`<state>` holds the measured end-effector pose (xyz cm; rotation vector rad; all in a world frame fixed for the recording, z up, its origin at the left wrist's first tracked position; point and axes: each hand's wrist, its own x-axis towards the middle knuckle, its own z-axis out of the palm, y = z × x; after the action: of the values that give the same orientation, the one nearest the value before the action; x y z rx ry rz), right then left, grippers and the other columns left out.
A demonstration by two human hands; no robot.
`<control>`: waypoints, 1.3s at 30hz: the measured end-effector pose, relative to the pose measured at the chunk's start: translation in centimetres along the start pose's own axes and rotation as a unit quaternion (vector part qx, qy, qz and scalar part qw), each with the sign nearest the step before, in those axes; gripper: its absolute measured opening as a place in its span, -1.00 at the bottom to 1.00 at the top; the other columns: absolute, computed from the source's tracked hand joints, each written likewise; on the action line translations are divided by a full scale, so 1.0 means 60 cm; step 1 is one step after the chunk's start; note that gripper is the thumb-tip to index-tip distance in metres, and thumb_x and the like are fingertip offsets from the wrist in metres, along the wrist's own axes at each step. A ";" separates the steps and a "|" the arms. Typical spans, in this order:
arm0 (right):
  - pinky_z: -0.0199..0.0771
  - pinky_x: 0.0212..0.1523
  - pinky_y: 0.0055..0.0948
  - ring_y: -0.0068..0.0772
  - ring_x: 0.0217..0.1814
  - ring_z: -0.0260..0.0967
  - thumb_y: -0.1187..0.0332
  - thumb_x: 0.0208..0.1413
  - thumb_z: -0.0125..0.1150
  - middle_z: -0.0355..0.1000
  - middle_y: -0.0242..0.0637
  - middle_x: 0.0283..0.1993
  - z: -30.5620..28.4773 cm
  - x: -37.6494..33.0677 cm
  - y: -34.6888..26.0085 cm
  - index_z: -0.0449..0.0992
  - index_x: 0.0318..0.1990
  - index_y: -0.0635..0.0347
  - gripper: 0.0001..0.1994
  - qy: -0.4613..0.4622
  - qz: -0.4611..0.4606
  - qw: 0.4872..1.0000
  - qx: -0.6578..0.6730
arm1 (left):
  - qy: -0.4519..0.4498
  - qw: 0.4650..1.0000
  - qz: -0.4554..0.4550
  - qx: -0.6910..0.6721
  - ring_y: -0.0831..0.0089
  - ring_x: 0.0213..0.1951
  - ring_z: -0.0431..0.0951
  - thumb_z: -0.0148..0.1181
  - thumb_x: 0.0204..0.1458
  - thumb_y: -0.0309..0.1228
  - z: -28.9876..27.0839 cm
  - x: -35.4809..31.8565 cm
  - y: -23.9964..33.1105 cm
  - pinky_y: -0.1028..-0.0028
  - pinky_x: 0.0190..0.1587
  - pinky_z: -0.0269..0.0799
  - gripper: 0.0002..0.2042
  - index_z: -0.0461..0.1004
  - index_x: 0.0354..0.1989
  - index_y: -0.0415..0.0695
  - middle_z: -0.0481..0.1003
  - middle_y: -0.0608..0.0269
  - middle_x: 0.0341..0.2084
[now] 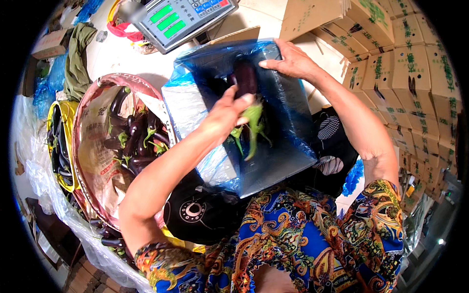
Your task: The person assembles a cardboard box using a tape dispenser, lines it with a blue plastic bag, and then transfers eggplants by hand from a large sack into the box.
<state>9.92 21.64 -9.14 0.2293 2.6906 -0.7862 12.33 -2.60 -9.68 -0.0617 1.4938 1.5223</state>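
A box lined with blue plastic film [283, 163] stands open in front of me, with several eggplants inside. My left hand [225, 117] reaches into it, fingers closed about a dark purple eggplant [245, 80]. Green stems [252, 128] show just right of and below that hand, somewhat blurred. At the box's far right corner, my right hand [295, 61] grips the rim and film, its thumb on the inner side. The fingers behind the rim are partly hidden. Left of the box, a big round basket [83, 132] with a pinkish rim holds more eggplants [134, 132].
A digital scale [183, 19] with green displays stands beyond the box. Cardboard cartons [391, 73] are stacked along the right. A yellow bag [73, 110] of long dark eggplants and clear plastic sheeting [36, 151] lie at far left. Dark patterned cloth [205, 210] shows beneath the box.
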 end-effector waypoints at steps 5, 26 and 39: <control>0.16 0.28 -0.21 0.00 0.32 0.11 -0.05 -0.17 0.35 0.10 0.05 0.27 0.038 0.017 0.004 0.07 0.33 0.06 -0.09 -0.002 0.026 0.998 -0.062 | 0.099 0.849 0.068 0.515 -0.14 0.02 0.35 0.25 -0.04 -0.24 0.070 0.100 -0.101 0.20 0.08 0.30 -0.07 -0.28 0.34 -0.36 0.24 -0.25 0.04; 0.41 -0.12 -0.15 -0.03 -0.21 0.47 0.26 0.03 0.15 0.50 -0.02 -0.36 0.011 0.028 -0.005 0.55 -0.24 0.19 -0.77 0.138 -0.094 0.986 -0.014 | 0.267 0.809 0.307 0.425 0.05 -0.33 0.54 0.27 -0.07 -0.41 -0.208 0.038 0.039 0.24 -0.21 0.41 -0.73 0.50 -0.18 -0.21 0.49 -0.08 -0.47; 0.21 -0.38 -0.56 -0.70 -0.42 0.14 0.18 0.20 0.06 0.25 -0.54 -0.51 -0.086 0.044 -0.041 0.45 -0.36 0.20 -0.74 0.177 -0.111 0.938 0.277 | 0.164 0.942 0.291 0.025 0.61 -0.31 0.41 -0.01 0.16 -0.38 -0.196 0.018 0.051 0.59 -0.17 0.29 -0.81 0.49 -0.27 -0.22 0.50 0.33 -0.39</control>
<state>5.51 22.59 -4.77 0.2141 2.7777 -1.7188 3.23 -10.59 -10.99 0.1831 1.9280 2.0131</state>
